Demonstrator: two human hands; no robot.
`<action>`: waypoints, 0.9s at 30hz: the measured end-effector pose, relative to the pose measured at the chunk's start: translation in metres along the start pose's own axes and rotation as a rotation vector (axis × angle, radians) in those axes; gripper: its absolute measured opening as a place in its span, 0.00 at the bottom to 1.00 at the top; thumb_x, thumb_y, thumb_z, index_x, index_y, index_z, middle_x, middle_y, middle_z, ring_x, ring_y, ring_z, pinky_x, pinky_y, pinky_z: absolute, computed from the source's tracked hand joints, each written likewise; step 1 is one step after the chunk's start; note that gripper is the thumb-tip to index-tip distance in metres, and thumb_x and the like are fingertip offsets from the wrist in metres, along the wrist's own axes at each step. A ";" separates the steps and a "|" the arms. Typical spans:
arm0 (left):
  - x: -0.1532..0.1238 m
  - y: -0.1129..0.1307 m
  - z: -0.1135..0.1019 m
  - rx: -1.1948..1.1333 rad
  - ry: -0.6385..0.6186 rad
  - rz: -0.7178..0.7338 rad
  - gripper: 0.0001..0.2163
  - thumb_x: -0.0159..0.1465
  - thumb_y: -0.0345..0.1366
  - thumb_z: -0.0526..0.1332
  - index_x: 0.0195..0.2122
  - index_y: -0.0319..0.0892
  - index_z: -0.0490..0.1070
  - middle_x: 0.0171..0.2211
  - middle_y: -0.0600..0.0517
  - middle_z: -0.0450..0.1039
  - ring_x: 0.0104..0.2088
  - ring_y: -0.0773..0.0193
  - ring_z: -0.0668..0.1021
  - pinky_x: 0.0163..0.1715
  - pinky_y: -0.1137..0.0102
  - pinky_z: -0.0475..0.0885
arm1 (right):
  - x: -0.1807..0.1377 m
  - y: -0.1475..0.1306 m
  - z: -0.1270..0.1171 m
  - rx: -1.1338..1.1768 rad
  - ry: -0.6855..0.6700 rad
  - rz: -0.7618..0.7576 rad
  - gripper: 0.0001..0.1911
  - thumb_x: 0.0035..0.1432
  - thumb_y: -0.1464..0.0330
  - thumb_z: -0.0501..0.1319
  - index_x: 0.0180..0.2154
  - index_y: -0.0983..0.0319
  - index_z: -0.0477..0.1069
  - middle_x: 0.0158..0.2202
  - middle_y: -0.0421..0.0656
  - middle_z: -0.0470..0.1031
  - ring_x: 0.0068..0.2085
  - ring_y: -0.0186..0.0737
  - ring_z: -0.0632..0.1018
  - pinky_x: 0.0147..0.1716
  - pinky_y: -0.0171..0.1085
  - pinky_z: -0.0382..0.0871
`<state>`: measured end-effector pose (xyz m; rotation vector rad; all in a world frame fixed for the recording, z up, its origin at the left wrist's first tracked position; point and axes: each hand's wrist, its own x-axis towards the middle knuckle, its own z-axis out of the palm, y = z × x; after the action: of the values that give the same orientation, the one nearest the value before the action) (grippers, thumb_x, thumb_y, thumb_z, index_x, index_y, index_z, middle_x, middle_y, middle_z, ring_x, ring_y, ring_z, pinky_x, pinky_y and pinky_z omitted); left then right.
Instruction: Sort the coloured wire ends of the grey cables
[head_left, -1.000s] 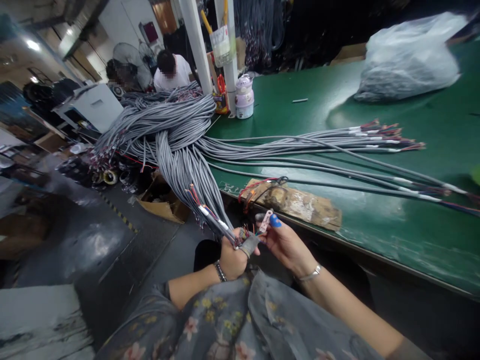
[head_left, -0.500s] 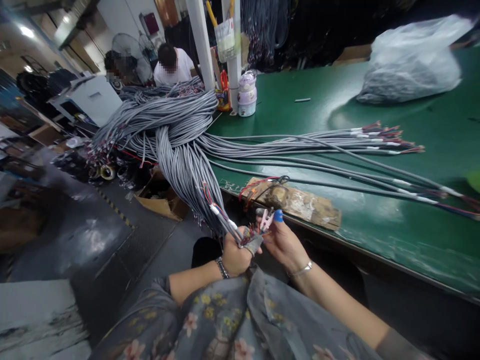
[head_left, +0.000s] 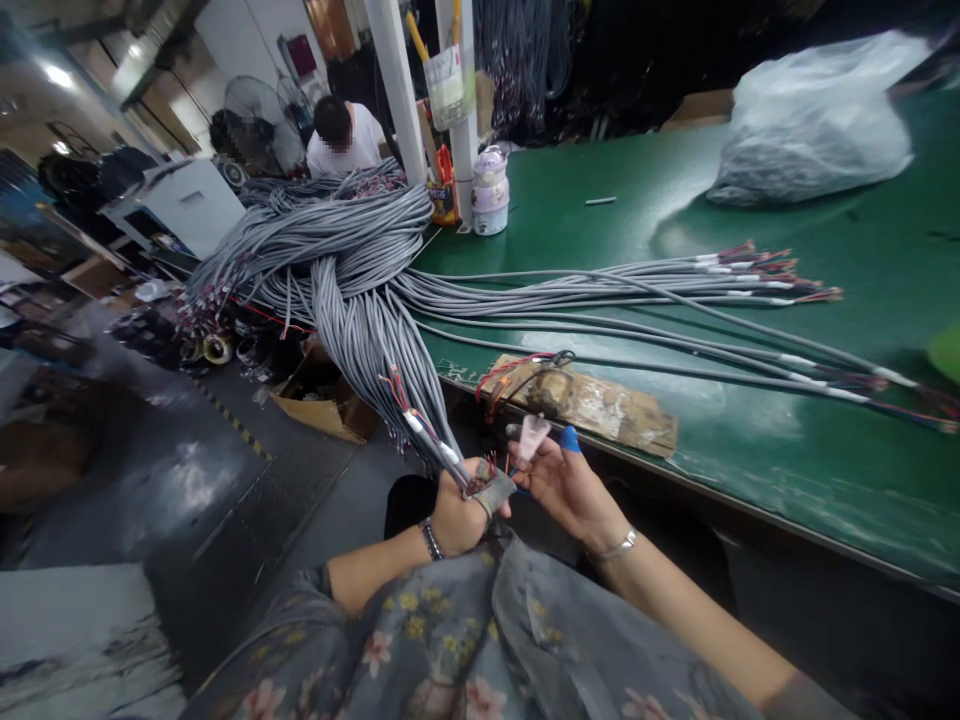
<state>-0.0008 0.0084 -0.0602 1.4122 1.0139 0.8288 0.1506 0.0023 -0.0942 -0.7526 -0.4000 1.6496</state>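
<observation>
Workshop bench: green top (head_left: 750, 470), scuffed along the near edge; far side lost in darkness.
Cable heap: grey coils (head_left: 322, 220) piled at the bench's far left, one thick hank hanging over the edge; undersides buried.
Left hand (head_left: 461, 515): fist closed round grey cables (head_left: 439, 448) just off the bench edge; the number gripped is hidden by the fingers.
Grey strip (head_left: 493, 493): at the left thumb; whether wrap or cable jacket, I cannot tell.
Coloured wires (head_left: 491, 464): short strands poking from the left fist, too fine to count.
Right hand (head_left: 574, 490): palm partly turned up, fingers bent, pinching a pink clip (head_left: 534, 438); clip blurred, its jaws unreadable. Contact with the wires below it cannot be made out.
Blue cover (head_left: 570, 439): on one digit of the right hand.
Wooden board (head_left: 611, 410): on the bench edge beyond the right hand, red and dark leads at its left end.
Laid-out cables (head_left: 540, 293): white-sleeved, stretching rightward; the longest ends blur near the picture's edge.
Plastic bag (head_left: 817, 130): translucent, contents indistinct.
Green object (head_left: 946, 352): cut off at right.
Co-worker (head_left: 345, 140): white top, lower body behind the heap.
</observation>
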 end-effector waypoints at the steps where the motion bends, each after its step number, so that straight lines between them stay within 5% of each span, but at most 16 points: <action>1: 0.000 -0.001 -0.002 -0.005 -0.009 -0.006 0.19 0.58 0.50 0.62 0.17 0.41 0.68 0.16 0.52 0.70 0.19 0.68 0.70 0.24 0.72 0.65 | 0.000 0.000 -0.001 -0.005 -0.009 0.003 0.27 0.43 0.42 0.64 0.34 0.57 0.76 0.32 0.43 0.78 0.29 0.38 0.74 0.30 0.38 0.70; 8: 0.004 -0.016 -0.008 -0.087 0.026 -0.060 0.18 0.56 0.47 0.63 0.16 0.40 0.69 0.14 0.52 0.69 0.18 0.69 0.69 0.22 0.72 0.64 | 0.005 0.001 0.005 -0.021 0.037 -0.084 0.16 0.46 0.53 0.69 0.32 0.57 0.76 0.29 0.41 0.77 0.29 0.36 0.73 0.28 0.35 0.68; 14: 0.004 -0.015 -0.007 -0.041 0.111 -0.011 0.16 0.57 0.45 0.64 0.17 0.41 0.69 0.15 0.53 0.70 0.19 0.68 0.70 0.25 0.72 0.65 | -0.005 0.002 0.004 -0.127 -0.019 -0.033 0.24 0.42 0.47 0.69 0.31 0.60 0.77 0.29 0.43 0.76 0.28 0.36 0.71 0.27 0.36 0.67; 23: 0.002 0.001 -0.003 0.015 0.087 -0.019 0.17 0.53 0.47 0.66 0.16 0.41 0.68 0.14 0.53 0.68 0.18 0.68 0.68 0.22 0.72 0.64 | -0.017 0.004 0.020 -0.405 0.025 -0.126 0.17 0.41 0.55 0.73 0.26 0.61 0.76 0.23 0.39 0.74 0.25 0.34 0.69 0.29 0.36 0.63; 27: 0.004 0.001 -0.006 0.070 -0.033 -0.025 0.18 0.53 0.48 0.65 0.15 0.41 0.68 0.15 0.52 0.68 0.18 0.68 0.68 0.21 0.73 0.64 | -0.018 0.002 0.020 -0.425 0.005 -0.126 0.16 0.42 0.56 0.72 0.26 0.61 0.75 0.23 0.39 0.74 0.26 0.36 0.71 0.31 0.38 0.65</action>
<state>-0.0046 0.0148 -0.0589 1.4651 1.0421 0.7563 0.1371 -0.0131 -0.0766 -1.0224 -0.7937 1.4590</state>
